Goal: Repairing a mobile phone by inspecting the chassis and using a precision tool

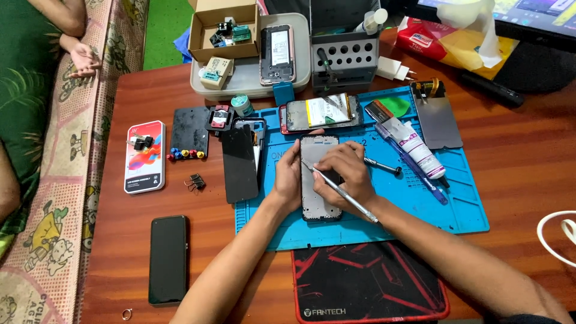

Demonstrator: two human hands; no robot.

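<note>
A grey phone frame (314, 201) lies lengthwise on the blue repair mat (420, 204). My left hand (289, 174) grips the frame's left edge and top corner. My right hand (343, 174) rests on the frame and holds a thin metal tool (351, 201) like a pen, its tip touching the frame near the upper left. The tool's handle points back toward my right wrist.
A black screen panel (239, 163) and an opened phone (318, 113) lie beside the frame. A glue tube (417, 150), screwdriver (383, 166), black phone (168, 259), boxed part (144, 156), grey tray (252, 81), cardboard box (223, 30) and mouse pad (366, 282) surround it. Another person sits left.
</note>
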